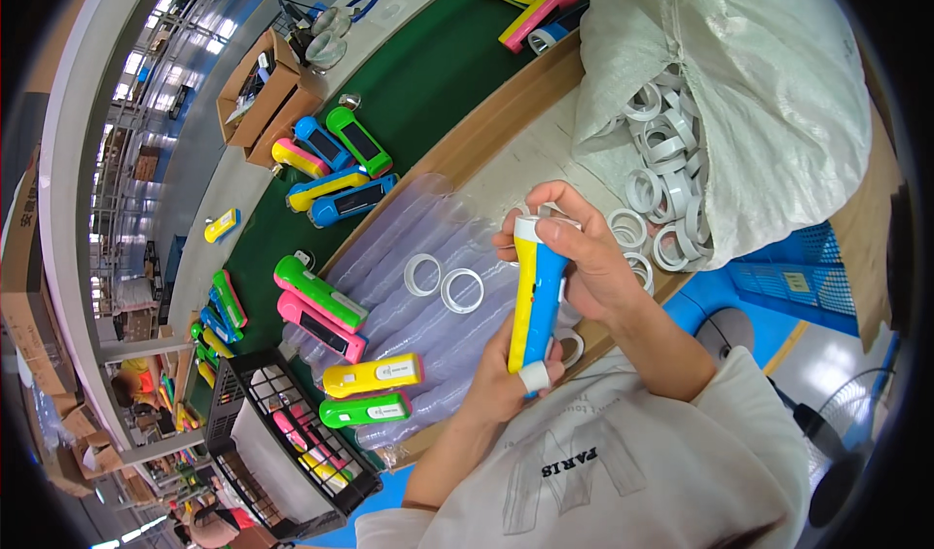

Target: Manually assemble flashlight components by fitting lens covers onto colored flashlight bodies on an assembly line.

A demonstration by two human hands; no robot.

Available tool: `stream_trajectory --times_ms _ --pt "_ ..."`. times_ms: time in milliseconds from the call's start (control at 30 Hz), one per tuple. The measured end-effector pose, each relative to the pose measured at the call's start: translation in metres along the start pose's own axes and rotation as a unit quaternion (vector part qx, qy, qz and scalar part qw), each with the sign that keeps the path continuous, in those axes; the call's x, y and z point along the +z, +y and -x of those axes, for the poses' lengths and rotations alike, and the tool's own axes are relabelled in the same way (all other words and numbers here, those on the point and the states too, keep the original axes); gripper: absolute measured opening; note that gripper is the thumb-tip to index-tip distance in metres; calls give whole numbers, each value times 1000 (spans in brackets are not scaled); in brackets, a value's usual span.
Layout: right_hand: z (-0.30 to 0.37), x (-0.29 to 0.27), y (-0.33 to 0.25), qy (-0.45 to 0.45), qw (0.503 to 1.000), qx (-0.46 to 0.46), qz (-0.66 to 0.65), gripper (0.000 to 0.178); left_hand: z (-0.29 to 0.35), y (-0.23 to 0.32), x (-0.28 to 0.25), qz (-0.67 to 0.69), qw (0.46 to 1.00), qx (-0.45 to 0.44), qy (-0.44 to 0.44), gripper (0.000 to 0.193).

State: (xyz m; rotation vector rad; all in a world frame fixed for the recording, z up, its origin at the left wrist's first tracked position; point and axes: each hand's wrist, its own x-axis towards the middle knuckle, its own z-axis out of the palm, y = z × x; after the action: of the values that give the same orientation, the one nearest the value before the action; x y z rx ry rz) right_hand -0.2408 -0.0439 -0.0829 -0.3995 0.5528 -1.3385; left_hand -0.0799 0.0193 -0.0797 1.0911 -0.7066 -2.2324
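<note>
Blue-and-yellow flashlight [541, 301] is spanning lengthwise between left hand [494, 384] and right hand [592, 269].
The left is grasping its tail; the right is pinching the white rim [526, 228] at its head, the long axis pointing away from the body.

yellow-and-blue flashlight [538, 301], held pointing away, white ring [526, 227] at its far end.

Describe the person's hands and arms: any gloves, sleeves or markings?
Left hand and right hand are ungloved. Forearms are bare, with no watch or bracelet visible. Loose, pale short sleeves cover the upper arms. A white patch at the left hand may be a wrap, but I cannot tell.
</note>
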Motion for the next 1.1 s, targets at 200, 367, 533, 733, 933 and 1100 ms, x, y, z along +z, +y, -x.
stream_trajectory --times_ms 200,367,533,733,933,1100 --pt "4 -2 14 -113 985 11 -133 29 21 -21 16 341 909 -87 -225 69" --pt "6 -2 28 -241 932 -4 -270 35 29 -32 16 354 891 -46 -281 74" --pt "21 -2 15 -136 988 -68 -14 28 16 -21 -6 -398 886 211 113 58" --pt "18 -5 8 -2 998 4 67 19 8 -17 -10 -297 931 181 108 61" --pt "1 -23 -7 13 997 20 68 36 -8 0 -22 -37 996 60 49 61" --pt "-8 -27 -14 -12 999 26 44 36 -22 6 -27 142 985 -23 -96 51"
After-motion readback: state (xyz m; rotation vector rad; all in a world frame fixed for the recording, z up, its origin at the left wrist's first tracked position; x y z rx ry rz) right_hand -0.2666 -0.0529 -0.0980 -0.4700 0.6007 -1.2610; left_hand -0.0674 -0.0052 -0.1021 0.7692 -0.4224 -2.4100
